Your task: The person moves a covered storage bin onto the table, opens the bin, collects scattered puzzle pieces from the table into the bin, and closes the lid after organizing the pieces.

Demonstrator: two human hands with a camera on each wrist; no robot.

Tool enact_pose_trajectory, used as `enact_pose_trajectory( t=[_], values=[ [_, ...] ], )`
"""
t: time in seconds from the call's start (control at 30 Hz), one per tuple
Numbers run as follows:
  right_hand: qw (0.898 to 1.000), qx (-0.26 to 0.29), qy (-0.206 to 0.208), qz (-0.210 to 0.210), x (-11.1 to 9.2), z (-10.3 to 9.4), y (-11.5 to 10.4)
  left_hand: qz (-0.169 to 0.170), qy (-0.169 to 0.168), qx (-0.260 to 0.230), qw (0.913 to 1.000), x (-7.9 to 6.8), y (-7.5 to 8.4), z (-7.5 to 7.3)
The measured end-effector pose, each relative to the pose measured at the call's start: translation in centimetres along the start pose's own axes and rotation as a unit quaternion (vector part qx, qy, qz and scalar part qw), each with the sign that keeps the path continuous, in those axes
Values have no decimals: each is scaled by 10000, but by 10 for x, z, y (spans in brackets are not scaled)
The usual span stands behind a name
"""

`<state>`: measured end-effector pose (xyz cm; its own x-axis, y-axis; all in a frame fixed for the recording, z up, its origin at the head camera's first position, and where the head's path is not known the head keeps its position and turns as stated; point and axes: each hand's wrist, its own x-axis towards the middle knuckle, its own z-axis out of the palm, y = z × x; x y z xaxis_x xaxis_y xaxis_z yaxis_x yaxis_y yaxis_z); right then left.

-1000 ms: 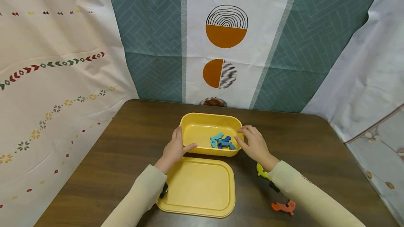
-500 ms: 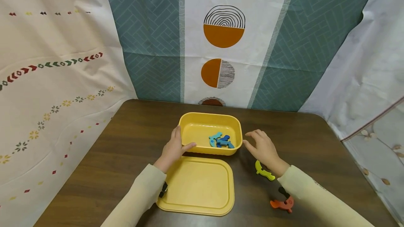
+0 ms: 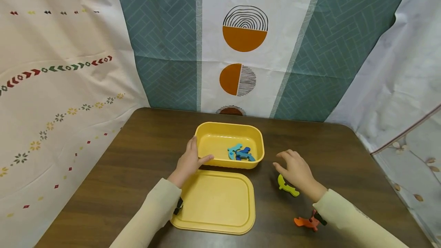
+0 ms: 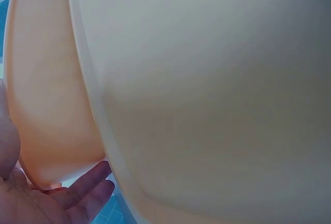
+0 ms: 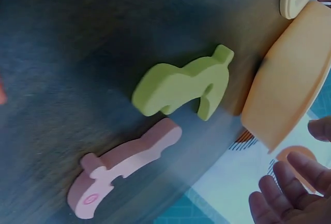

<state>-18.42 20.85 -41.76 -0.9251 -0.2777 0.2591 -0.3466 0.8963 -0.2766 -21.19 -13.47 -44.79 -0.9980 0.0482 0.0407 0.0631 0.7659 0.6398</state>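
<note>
My left hand [image 3: 187, 160] holds the near left corner of a yellow box [image 3: 231, 163], thumb along the front rim and fingers down the left side. Inside it, toward the right, lie a turquoise animal-shaped piece [image 3: 232, 153] and blue pieces [image 3: 246, 156]. My right hand [image 3: 297, 169] hovers right of the box with loosely bent, parted fingers, holding nothing. Just below that hand is a lime-green animal-shaped piece [image 3: 288, 188]. The right wrist view also has a pink piece [image 5: 124, 164] beside the green piece [image 5: 181, 84]; in the head view my hand hides the pink one.
A flat yellow lid [image 3: 217, 202] lies in front of the box, partly under my left wrist. Near my right sleeve are orange and red pieces [image 3: 305, 223], partly covered. The brown table [image 3: 151, 137] ends at a patterned curtain [image 3: 165, 49].
My right hand has left the box's right rim and moved right, over toward the green piece, which now shows more fully. My left hand keeps its place on the box.
</note>
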Motion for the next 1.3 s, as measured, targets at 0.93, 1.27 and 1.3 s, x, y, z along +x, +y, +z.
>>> enact_pose_trajectory(
  t=[0.93,1.27,1.3],
  values=[
    [9894,-422,-1388,41,-28,14,7,-6,-4,-110,9999,-1,-1,2],
    [9892,-291,-1431,119,-26,19,9,31,9,-123,9999,0,-3,2],
    [9894,-257,-1422,106,-26,19,9,29,11,-124,9999,0,-3,2]
  ],
)
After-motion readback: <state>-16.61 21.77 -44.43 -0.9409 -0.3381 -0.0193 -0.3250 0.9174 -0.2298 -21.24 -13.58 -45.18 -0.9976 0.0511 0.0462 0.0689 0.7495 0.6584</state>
